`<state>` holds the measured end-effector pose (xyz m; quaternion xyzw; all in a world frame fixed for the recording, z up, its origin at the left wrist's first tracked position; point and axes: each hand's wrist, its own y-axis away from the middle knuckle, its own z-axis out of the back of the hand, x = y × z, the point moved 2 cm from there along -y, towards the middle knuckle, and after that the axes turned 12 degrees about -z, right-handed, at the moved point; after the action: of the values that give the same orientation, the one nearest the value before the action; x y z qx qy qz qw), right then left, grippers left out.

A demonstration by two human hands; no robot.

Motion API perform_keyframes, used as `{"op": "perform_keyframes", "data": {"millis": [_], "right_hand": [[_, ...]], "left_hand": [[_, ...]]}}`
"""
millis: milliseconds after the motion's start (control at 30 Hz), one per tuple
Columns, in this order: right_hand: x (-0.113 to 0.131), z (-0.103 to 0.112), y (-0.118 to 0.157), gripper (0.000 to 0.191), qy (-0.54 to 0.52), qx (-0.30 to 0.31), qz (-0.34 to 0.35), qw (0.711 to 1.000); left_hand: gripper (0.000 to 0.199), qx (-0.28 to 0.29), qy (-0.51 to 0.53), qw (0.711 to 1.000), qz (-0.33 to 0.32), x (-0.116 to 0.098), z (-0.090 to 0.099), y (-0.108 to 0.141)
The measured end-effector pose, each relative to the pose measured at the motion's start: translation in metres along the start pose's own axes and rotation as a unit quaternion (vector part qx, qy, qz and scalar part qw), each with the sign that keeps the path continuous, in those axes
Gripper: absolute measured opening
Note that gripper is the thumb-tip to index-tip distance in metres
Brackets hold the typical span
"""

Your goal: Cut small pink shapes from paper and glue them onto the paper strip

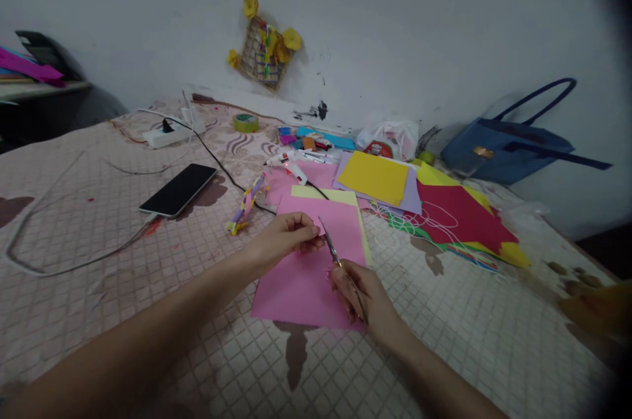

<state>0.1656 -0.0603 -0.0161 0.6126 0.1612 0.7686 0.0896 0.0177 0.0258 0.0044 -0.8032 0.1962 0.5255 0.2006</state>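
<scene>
My right hand (356, 292) is wrapped round the handles of a pair of scissors (332, 246), whose blades point up and away from me. Pinched in the fingers of my left hand (296, 231) is a small piece of pink paper (320, 226), close beside the scissor blades. Whether the blades touch it I cannot tell. Under both hands lies a large pink sheet (291, 294), with a pale yellow sheet (350, 197) partly beneath it. A twisted purple, pink and yellow paper strip (247, 203) is left of the sheets.
A glue gun (296, 172) with a black cord lies behind the sheets. Stacked coloured papers (375, 176) and loose white string (399, 218) are to the right, near a blue bag (508, 149). At left are a phone (178, 190) on its cable and a power strip (168, 134).
</scene>
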Motion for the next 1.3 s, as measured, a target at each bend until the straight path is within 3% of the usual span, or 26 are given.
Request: {"op": "perform_keyframes", "data": {"millis": [233,533,933,1167,1300], "right_hand": [[0.006,0.003,0.0,0.037,-0.034,-0.043,0.02,0.998],[0.009,0.01,-0.006,0.018,-0.051,-0.085,0.064,0.993],[0.015,0.012,-0.005,0.016,-0.022,-0.007,0.031,0.999],[0.016,0.017,-0.005,0.013,-0.039,-0.05,0.045,0.997],[0.012,0.018,-0.005,0.017,-0.054,-0.049,0.056,0.996]], "left_hand": [[0.016,0.004,-0.024,1.0,-0.007,0.0,-0.003,0.002],[0.017,0.05,-0.138,0.989,-0.022,0.017,-0.018,0.009],[0.016,0.108,-0.178,0.978,-0.014,0.011,-0.012,0.007],[0.019,0.13,-0.174,0.975,0.035,0.014,-0.013,0.008],[0.019,0.1,-0.14,0.982,0.078,0.015,-0.014,0.01]]}}
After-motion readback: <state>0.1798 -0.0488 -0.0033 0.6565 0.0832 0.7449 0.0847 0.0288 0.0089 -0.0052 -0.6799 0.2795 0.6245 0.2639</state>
